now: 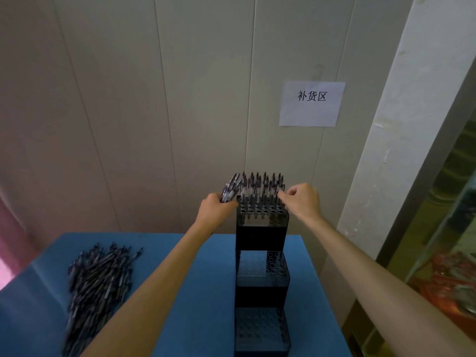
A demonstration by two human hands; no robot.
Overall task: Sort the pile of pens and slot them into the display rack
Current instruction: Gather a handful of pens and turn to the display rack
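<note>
Holding a bunch of pens (230,190) in our left hand (215,207), fingers curled tight around them, we keep it just beside the top tier of the rack (261,269). Our right hand (302,199) is at the right end of that tier, its fingertips pinching a pen (281,188) that stands in a slot. More pens stand upright in the back rows; the front holes and the two lower tiers have none. The pile (99,282) lies on the blue table (206,279), well apart to the left. A paper sign (311,104) hangs on the wall.
</note>
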